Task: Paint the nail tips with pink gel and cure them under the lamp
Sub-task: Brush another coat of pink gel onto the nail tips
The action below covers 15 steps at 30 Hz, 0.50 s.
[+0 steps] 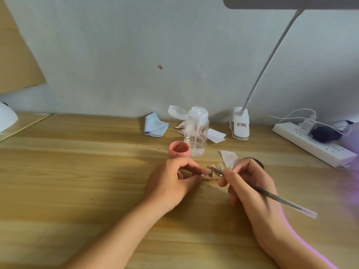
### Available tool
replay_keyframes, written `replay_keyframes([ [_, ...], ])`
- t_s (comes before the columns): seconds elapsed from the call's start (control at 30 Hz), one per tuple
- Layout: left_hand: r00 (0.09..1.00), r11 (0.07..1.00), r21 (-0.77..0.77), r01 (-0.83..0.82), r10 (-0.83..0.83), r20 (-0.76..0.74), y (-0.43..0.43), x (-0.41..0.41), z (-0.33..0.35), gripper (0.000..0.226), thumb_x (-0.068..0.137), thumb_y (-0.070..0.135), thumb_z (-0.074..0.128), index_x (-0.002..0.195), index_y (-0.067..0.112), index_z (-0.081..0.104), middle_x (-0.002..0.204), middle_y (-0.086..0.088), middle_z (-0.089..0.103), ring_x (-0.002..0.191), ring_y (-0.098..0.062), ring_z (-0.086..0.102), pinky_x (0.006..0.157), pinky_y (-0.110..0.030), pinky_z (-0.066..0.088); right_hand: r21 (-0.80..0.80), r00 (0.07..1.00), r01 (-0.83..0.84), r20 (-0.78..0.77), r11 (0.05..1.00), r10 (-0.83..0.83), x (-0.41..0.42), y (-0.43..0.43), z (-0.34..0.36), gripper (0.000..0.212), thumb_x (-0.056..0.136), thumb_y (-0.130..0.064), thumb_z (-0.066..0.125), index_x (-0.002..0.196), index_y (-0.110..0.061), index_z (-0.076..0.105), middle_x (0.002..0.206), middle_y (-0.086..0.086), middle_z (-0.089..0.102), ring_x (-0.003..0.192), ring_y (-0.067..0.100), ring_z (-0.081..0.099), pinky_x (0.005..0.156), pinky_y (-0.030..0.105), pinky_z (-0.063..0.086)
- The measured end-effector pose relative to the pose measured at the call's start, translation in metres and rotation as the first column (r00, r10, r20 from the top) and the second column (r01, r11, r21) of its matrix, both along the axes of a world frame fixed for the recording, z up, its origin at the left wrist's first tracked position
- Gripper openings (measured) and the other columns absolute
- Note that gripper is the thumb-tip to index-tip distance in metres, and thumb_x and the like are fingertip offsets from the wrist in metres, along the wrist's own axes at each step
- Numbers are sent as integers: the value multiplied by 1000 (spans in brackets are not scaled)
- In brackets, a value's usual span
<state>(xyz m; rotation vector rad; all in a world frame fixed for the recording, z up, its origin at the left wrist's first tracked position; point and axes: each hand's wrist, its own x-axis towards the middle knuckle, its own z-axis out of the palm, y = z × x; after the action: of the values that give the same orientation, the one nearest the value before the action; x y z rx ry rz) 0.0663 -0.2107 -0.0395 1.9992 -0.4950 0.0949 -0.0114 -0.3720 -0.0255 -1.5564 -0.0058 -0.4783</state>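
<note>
A small wooden nail stand (210, 179) lies on the wooden table (77, 171) between my hands, with metal pegs and pale nail tips (220, 165) on it. My left hand (171, 181) curls round the stand's left end and holds it. My right hand (250, 183) pinches a thin grey brush (272, 195), whose tip reaches over the stand's pegs. An open pink gel jar (179, 149) stands just behind my left hand. Purple light glows at the right edge; the curing lamp itself is out of frame.
Behind the jar stands a clear pump bottle (196, 133) with its cap flipped open. Near it lie a blue cloth (155, 125), paper wipes (229, 157), a clip-on desk lamp (240, 123) and a white power strip (312, 144). A white dome (5, 117) sits far left.
</note>
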Motion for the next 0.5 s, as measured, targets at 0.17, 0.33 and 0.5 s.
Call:
replay_keyframes([
  [0.17, 1000, 1000, -4, -10, 10, 6, -1, -1, 1, 15, 82, 20, 79, 78, 34, 75, 67, 27, 64, 48, -6, 37, 49, -19, 26, 14, 1000, 5, -23, 1000, -4, -1, 0, 2, 27, 90, -16, 66, 68, -21, 51, 64, 9, 67, 50, 16, 40, 45, 21, 35],
  [0.33, 1000, 1000, 1, -10, 10, 7, 0, -1, 1, 14, 82, 20, 78, 78, 33, 74, 52, 27, 54, 48, -6, 37, 48, -19, 26, -17, 999, 19, -33, 1000, -19, 0, 1, 1, 23, 92, -16, 62, 74, -12, 49, 65, 10, 70, 47, 16, 37, 44, 19, 34],
  [0.5, 1000, 1000, 2, -9, 9, 11, -1, -1, 1, 15, 82, 21, 79, 78, 34, 74, 52, 29, 54, 47, -5, 38, 48, -17, 28, -71, 999, -15, -45, 997, 11, -1, 3, 2, 20, 91, -16, 63, 78, -8, 50, 69, 9, 72, 49, 15, 40, 46, 20, 35],
])
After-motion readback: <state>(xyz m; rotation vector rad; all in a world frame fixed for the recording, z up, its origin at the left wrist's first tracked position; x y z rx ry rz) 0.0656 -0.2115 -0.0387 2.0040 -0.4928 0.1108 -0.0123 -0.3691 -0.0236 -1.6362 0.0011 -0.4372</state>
